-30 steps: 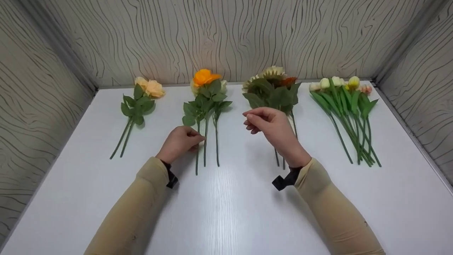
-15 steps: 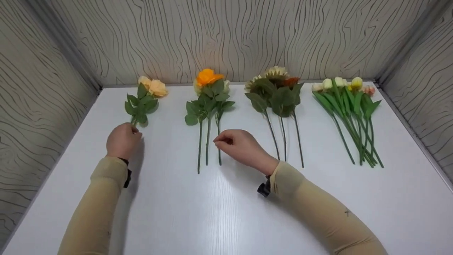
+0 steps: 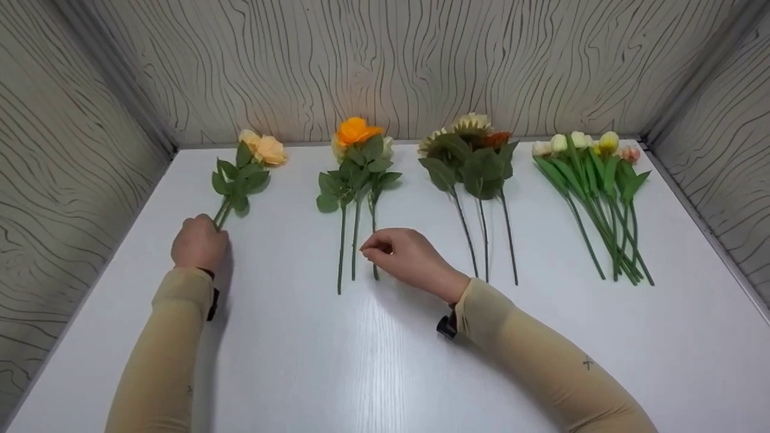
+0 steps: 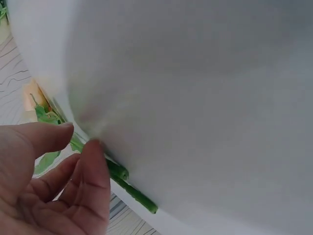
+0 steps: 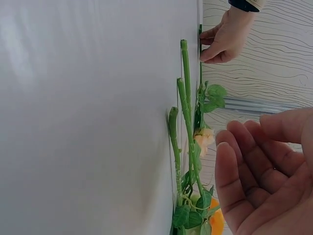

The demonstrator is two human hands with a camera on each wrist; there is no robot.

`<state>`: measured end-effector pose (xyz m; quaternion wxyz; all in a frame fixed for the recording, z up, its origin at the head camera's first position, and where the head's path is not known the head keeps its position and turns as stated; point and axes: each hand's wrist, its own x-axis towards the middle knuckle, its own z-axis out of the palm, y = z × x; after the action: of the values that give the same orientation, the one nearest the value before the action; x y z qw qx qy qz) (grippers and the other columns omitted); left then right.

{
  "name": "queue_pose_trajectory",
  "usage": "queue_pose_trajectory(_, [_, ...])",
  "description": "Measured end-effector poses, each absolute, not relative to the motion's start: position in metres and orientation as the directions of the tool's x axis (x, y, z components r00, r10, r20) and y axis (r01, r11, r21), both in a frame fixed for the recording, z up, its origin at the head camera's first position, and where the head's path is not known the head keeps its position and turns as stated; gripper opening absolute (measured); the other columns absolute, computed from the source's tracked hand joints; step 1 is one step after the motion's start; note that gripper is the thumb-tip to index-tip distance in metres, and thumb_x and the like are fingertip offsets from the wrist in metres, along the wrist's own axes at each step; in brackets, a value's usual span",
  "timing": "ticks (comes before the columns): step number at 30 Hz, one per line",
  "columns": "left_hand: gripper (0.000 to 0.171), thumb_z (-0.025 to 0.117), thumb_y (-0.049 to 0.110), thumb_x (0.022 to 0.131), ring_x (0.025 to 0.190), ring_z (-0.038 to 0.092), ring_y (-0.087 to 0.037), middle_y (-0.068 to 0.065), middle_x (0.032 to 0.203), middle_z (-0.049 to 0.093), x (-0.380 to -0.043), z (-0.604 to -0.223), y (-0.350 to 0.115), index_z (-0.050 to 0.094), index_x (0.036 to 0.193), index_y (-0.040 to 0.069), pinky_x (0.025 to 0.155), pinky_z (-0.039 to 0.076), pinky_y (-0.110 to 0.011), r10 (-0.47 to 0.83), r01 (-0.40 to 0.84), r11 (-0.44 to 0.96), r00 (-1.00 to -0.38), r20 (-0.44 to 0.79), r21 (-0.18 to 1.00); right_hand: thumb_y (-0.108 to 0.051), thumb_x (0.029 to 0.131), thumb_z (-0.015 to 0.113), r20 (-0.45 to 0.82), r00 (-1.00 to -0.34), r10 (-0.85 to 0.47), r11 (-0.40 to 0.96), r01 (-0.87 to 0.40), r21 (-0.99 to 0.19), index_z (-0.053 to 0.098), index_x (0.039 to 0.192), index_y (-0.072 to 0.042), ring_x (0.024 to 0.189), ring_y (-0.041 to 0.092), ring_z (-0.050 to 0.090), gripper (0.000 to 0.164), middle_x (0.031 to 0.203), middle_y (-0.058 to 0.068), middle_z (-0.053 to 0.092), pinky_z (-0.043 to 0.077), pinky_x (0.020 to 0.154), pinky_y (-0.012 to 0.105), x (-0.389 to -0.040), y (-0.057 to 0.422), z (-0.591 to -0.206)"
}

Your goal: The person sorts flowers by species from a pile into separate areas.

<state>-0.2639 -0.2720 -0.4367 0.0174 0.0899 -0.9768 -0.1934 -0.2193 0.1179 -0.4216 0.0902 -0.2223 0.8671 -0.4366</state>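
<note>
Two peach roses [image 3: 264,149] lie at the left of the white table. My left hand [image 3: 200,243] is over their lower stems in the head view. The left wrist view shows that hand's thumb [image 4: 54,136] and index finger apart, with the green stems [image 4: 132,191] running behind the fingers. My right hand [image 3: 412,255] hovers by the stems of an orange rose [image 3: 355,131] and paler roses. Its fingers are loosely bent and hold nothing in the right wrist view, where green stems [image 5: 186,107] stand beside it.
Cream and rust-coloured large-leafed flowers [image 3: 475,156] lie right of the middle. A bunch of tulips [image 3: 595,168] in white, yellow and pink lies at the far right. Wood-patterned walls [image 3: 397,66] bound the table [image 3: 313,361] behind and at the sides.
My left hand has gone from the middle roses leftward to the peach roses' stems, then slightly nearer me. My right hand has moved left and down from the large-leafed flowers to the middle stems.
</note>
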Motion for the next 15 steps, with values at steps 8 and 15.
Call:
queue_pose_trajectory(8, [0.022,0.044,0.001,0.095,0.076,0.059,-0.037,-0.024,0.081,0.062,-0.262,-0.429,-0.271,0.06,0.087,-0.011,0.07,0.05,-0.053,-0.134,-0.151,0.922,-0.988,-0.072,0.357,-0.026,0.102,0.065,0.029,-0.899,-0.436,0.541,-0.288,-0.79,0.078,0.113,-0.013,0.089,0.013,0.063,0.021,0.1,-0.009,0.072,0.053,0.08,0.037,-0.222,0.128,-0.424])
queue_pose_trajectory(15, [0.027,0.045,0.011,0.104,0.064,0.056,-0.025,-0.015,0.076,0.061,-0.251,-0.415,-0.264,0.061,0.094,-0.008,0.06,0.047,-0.039,-0.104,-0.145,0.855,-0.988,-0.11,0.498,-0.027,0.102,0.066,0.005,-0.922,-0.387,0.557,-0.238,-0.796,0.078,0.112,-0.013,0.082,0.014,0.063,0.021,0.098,-0.008,0.072,0.052,0.073,0.037,-0.226,0.148,-0.424])
